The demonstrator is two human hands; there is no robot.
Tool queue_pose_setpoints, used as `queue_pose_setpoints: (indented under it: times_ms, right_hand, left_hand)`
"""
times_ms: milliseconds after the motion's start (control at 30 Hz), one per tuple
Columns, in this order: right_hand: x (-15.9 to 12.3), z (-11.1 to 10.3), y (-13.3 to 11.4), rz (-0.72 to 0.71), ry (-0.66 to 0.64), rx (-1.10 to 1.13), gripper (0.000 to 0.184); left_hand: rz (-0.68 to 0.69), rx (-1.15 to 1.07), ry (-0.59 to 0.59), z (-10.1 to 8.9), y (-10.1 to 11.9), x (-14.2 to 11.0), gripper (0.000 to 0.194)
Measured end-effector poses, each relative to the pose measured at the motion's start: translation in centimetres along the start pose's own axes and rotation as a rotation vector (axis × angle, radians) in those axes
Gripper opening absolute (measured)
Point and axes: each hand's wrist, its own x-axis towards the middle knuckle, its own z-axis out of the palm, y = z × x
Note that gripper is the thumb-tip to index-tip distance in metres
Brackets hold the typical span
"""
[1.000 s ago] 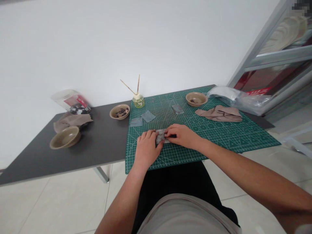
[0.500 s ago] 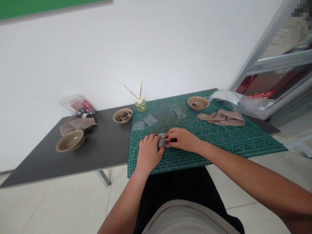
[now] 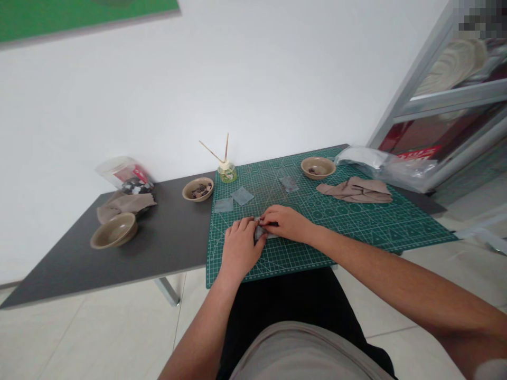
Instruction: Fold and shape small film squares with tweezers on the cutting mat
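Note:
On the green cutting mat (image 3: pixel 301 232) lies a small translucent grey piece (image 3: pixel 259 232), perhaps a little plastic bag, mostly covered by my fingers. My left hand (image 3: pixel 240 245) holds its left side, thumb at the near edge and fingers at the far edge. From the right, my right hand (image 3: pixel 287 224) pinches at the same piece with fingers curled. A dark spot shows under those fingers, too small to name. Beyond my hands lie flat translucent squares (image 3: pixel 242 196), with another translucent piece (image 3: pixel 288 183) farther right.
A bowl of dark and brown pieces (image 3: pixel 198 190) stands left of the mat. Another bowl (image 3: pixel 318 168), a brown cloth (image 3: pixel 354 190) and clear plastic wrapping (image 3: pixel 386 161) lie right. A reed bottle (image 3: pixel 227 172) stands behind; farther left are a bowl (image 3: pixel 114 230), cloth (image 3: pixel 122 206) and plastic container (image 3: pixel 124 174).
My right hand has moved slightly left, closer to my left hand, and covers more of the translucent piece. My left hand stays nearly in place. The view has shifted a little.

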Motion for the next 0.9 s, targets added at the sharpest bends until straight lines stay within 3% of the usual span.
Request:
queue_pose_setpoints:
  times_ms: [400, 667, 900]
  right_hand:
    - [-0.7, -0.4, 0.0, 0.14, 0.097, -0.025, 0.005]
    - [-0.3, -0.2, -0.2, 0.051, 0.028, 0.02, 0.01]
    - [-0.6, 0.0, 0.4, 0.135, 0.139, -0.019, 0.004]
  left_hand:
    - [-0.006, 0.005, 0.01, 0.1, -0.2, 0.0, 0.03]
    - [-0.004, 0.015, 0.008, 0.2, -0.1, 0.1, 0.03]
    - [-0.011, 0.023, 0.02, 0.3, -0.1, 0.0, 0.03]
